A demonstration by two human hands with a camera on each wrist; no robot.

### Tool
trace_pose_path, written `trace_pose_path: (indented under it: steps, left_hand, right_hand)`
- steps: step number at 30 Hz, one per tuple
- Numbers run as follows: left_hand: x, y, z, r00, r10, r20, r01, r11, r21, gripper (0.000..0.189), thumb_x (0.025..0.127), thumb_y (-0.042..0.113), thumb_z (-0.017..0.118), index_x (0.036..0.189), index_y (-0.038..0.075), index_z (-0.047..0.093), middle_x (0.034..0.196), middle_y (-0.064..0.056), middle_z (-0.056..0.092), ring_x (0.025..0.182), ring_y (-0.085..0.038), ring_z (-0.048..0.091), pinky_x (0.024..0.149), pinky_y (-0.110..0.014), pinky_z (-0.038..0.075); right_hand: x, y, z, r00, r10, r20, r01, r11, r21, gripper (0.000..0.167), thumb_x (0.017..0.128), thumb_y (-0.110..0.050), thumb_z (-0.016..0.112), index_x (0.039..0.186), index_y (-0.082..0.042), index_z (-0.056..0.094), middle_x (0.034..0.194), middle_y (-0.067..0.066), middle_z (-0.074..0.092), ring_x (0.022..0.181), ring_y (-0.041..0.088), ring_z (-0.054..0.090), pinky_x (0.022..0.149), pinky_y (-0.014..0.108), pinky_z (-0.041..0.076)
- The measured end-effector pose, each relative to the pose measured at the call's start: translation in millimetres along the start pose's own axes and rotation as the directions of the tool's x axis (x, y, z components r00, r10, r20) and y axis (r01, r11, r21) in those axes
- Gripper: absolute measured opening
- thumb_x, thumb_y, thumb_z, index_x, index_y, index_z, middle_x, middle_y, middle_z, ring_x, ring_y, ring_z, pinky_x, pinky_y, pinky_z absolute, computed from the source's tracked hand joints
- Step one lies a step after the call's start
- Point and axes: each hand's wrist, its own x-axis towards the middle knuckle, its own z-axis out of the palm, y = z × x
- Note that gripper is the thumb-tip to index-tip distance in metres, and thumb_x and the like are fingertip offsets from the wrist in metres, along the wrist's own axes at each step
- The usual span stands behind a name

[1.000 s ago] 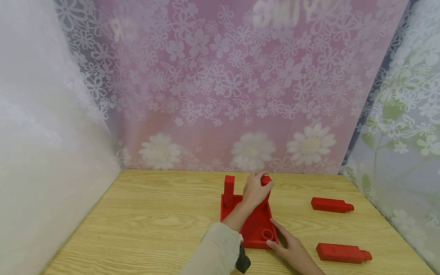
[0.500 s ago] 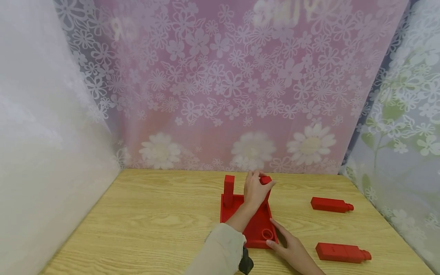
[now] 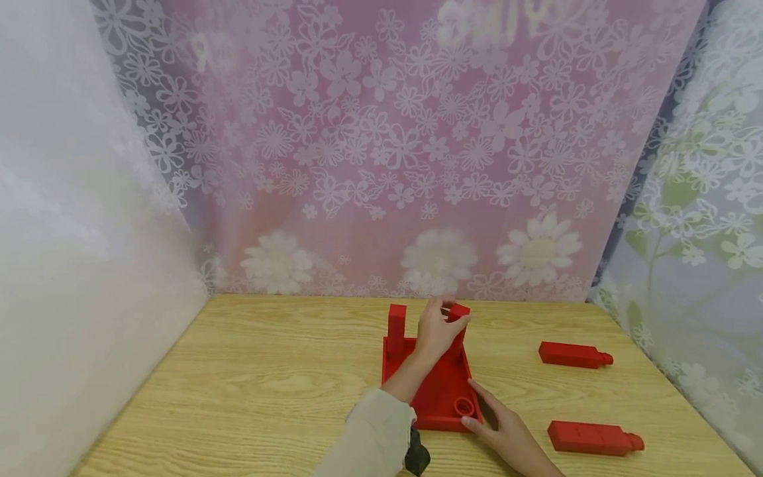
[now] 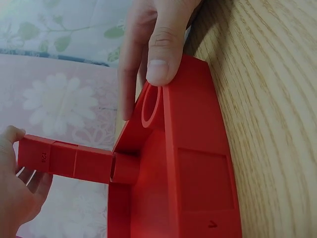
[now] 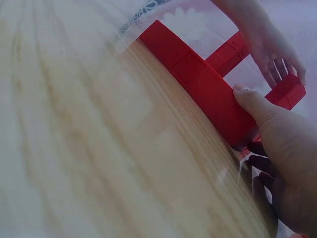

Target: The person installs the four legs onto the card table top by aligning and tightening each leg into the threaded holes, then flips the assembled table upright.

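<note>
Block (image 3: 458, 339), lower centre of the head view, is standing at upper-right corner of red tray (image 3: 444, 424), left hand (image 3: 436, 333) clamping it again as its thumb is closing back on, apparently seating it, forearm angling up-right, right hand (image 3: 507, 427) bracing lower-right corner, fingers spread.

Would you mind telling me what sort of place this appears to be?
It looks like a screened-off tabletop work area, probably indoors: a wood-grain table, a pink flower-patterned hanging closing off the back, and a red tray set out on the tabletop.
</note>
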Motion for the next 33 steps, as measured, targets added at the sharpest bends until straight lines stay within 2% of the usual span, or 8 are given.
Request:
trace_pose_path:
  steps: [6,13,18,23,26,30,33]
  left_hand:
    - [2.4,-0.2,-2.9,0.999,0.021,0.05,-0.024,0.998,0.065,0.028,0.086,0.016,0.063,0.113,0.012,0.064,0.111,-0.002,0.056,0.093,-0.014,0.053,0.076,-0.023,0.047]
    - [1.0,3.1,-2.9,0.996,0.03,0.083,-0.041,0.991,0.131,0.027,0.09,0.015,0.055,0.116,0.013,0.064,0.123,-0.004,0.052,0.112,-0.022,0.047,0.088,-0.035,0.043]
    - [-0.9,4.2,-0.9,0.997,0.022,0.078,-0.032,0.99,0.137,0.029,0.09,0.019,0.056,0.118,0.015,0.063,0.123,-0.005,0.052,0.107,-0.02,0.049,0.082,-0.032,0.046]
    - [-2.6,5.6,3.4,1.0,0.001,0.026,-0.005,0.988,0.157,0.045,0.085,0.035,0.065,0.124,0.015,0.056,0.122,-0.003,0.051,0.102,-0.019,0.05,0.076,-0.029,0.048]
    - [-3.5,6.5,6.8,0.999,-0.017,-0.036,0.024,0.984,0.179,0.05,0.08,0.041,0.069,0.118,0.011,0.053,0.109,-0.001,0.053,0.093,-0.018,0.051,0.075,-0.028,0.047]
    - [-3.8,5.5,10.0,0.995,-0.03,-0.092,0.046,0.983,0.179,0.044,0.079,0.035,0.073,0.105,0.007,0.051,0.091,0.0,0.049,0.079,-0.016,0.049,0.066,-0.027,0.045]
    - [-3.9,4.5,10.3,0.996,-0.034,-0.085,0.048,0.986,0.162,0.041,0.08,0.032,0.072,0.104,0.007,0.051,0.091,-0.001,0.049,0.08,-0.016,0.05,0.066,-0.026,0.046]
  right_hand:
    - [0.0,-1.5,-0.5,1.0,-0.004,-0.003,0.004,1.0,-0.003,0.073,0.082,-0.048,0.063,0.141,-0.014,0.037,0.138,0.017,0.039,0.126,0.036,0.034,0.096,0.056,0.029]
    - [-0.8,0.7,0.5,1.0,-0.016,-0.005,0.016,1.0,-0.006,0.072,0.083,-0.047,0.063,0.141,-0.014,0.038,0.138,0.016,0.039,0.126,0.036,0.034,0.096,0.055,0.03]
    - [-0.6,2.2,1.0,1.0,-0.011,-0.001,0.011,1.0,-0.001,0.072,0.083,-0.047,0.063,0.142,-0.015,0.037,0.139,0.016,0.038,0.126,0.035,0.034,0.096,0.056,0.029]
    - [-0.3,1.0,0.6,1.0,-0.003,-0.001,0.003,1.0,-0.002,0.073,0.082,-0.049,0.063,0.141,-0.014,0.037,0.139,0.017,0.039,0.126,0.036,0.033,0.096,0.056,0.029]
    - [-0.3,0.9,0.4,1.0,-0.004,-0.003,0.004,1.0,-0.005,0.073,0.082,-0.049,0.063,0.141,-0.014,0.037,0.139,0.016,0.039,0.126,0.036,0.034,0.096,0.056,0.029]
    - [-0.2,2.1,0.7,1.0,-0.009,-0.006,0.009,1.0,-0.009,0.073,0.082,-0.049,0.063,0.141,-0.015,0.037,0.139,0.016,0.039,0.127,0.035,0.034,0.096,0.056,0.029]
    - [-0.1,2.9,0.7,1.0,-0.008,-0.005,0.008,1.0,-0.005,0.073,0.082,-0.049,0.063,0.141,-0.015,0.037,0.139,0.016,0.039,0.127,0.035,0.034,0.096,0.056,0.029]
